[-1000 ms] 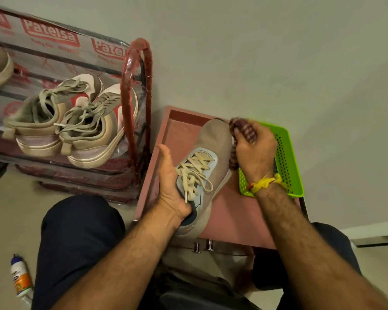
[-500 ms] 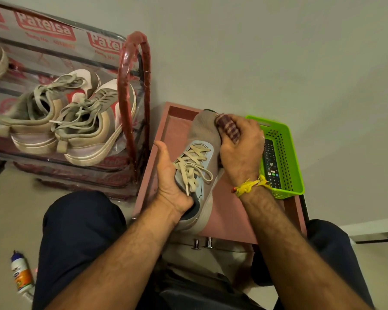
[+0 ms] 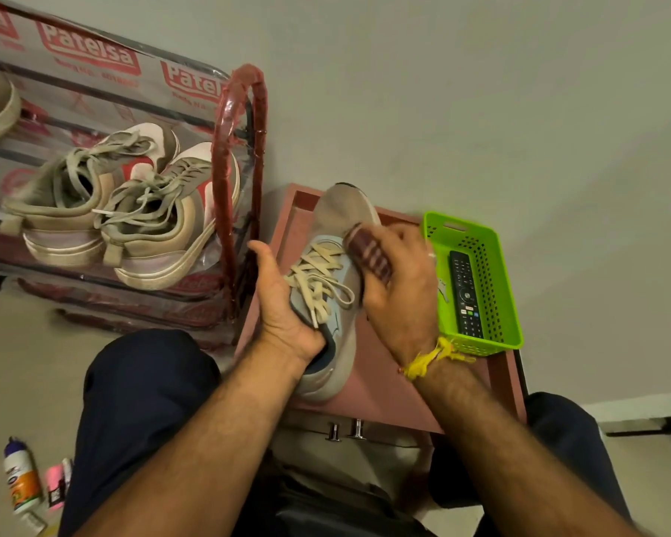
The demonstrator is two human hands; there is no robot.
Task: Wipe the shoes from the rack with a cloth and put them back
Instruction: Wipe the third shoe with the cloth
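Head: L hand (image 3: 283,315) grips shoe (image 3: 338,265), R hand (image 3: 399,292) cloth (image 3: 369,251)

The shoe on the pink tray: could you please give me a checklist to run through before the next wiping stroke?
1. Left hand grips the shoe at its collar: ok.
2. Right hand holds the cloth against the shoe's upper: ok.
3. Shoe rests on the tray: ok.
4. Laces lie beside the cloth and could snag: not ok.
5. Basket with remote sits close to the right hand: not ok.
6. Shoe's sole clean: cannot tell.
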